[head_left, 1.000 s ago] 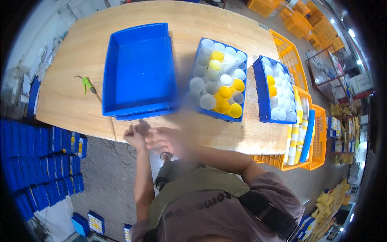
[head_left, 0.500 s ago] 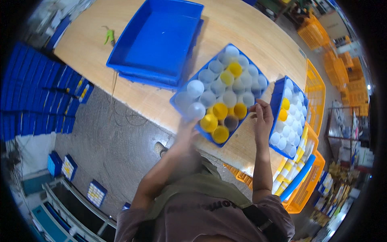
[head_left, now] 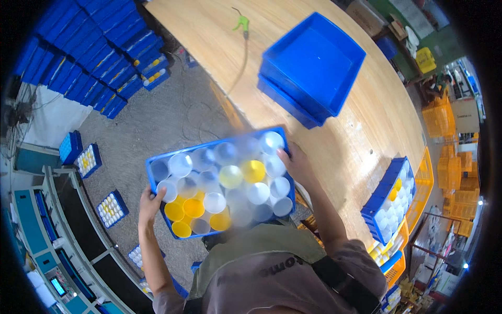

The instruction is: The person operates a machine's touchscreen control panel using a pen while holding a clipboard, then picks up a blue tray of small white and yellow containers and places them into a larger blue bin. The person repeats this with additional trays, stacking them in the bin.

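Note:
Clear of the tabletop, in front of my torso, I hold a blue plastic tray (head_left: 153,157) packed with upright round hollow cylinders, like cups or tubes. Most of the cylinders are white (head_left: 258,193). Several yellow ones (head_left: 194,208) cluster near its left end, and another yellow one (head_left: 253,171) lies right of its middle. My left hand (head_left: 150,205) grips the tray's left end, thumb over the rim. Around the right end closes my right hand (head_left: 299,161). The undersides of both grips are hidden.
Stacked empty blue trays (head_left: 319,68) and a green air blow gun (head_left: 242,23) are on the wooden table (head_left: 340,157). Another filled tray (head_left: 376,206) stands at its right edge. Blue trays pile up (head_left: 89,47) far left. More filled trays (head_left: 111,209) sit on the floor near a conveyor (head_left: 78,214).
The tray has come up off the table and swung left toward my body, over the floor. My left hand moved to its left end; my right hand now grips the right end. My view turned left.

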`<state>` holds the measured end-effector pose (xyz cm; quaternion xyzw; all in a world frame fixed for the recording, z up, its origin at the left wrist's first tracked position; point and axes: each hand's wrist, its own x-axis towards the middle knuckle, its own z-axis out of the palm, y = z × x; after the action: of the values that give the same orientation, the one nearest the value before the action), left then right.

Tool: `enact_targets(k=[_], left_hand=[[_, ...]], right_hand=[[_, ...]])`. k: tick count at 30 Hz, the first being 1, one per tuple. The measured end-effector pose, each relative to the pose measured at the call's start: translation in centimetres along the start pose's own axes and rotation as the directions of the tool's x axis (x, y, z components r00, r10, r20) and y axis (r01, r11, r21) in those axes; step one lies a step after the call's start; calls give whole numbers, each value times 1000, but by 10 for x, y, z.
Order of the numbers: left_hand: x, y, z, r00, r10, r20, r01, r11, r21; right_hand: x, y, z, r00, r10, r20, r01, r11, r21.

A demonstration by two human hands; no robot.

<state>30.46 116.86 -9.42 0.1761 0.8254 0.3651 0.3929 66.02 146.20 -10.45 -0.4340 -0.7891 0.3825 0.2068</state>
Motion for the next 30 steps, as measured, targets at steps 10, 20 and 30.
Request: enact_targets(k=[10,20,30], left_hand=[[-57,-87,-56,845,-470,-254,282,797,-534],[-52,-155,5,153,-800,-581,714,496,-495],[-52,-117,97,-163,-871,-464,571,300,-764]], right_hand=[[256,-91,140,856,-220,467,231,972,34],[624,157,160,946,-48,-322,-210,664,-718],[555,-45,265,817,9,576,-436,664,608]])
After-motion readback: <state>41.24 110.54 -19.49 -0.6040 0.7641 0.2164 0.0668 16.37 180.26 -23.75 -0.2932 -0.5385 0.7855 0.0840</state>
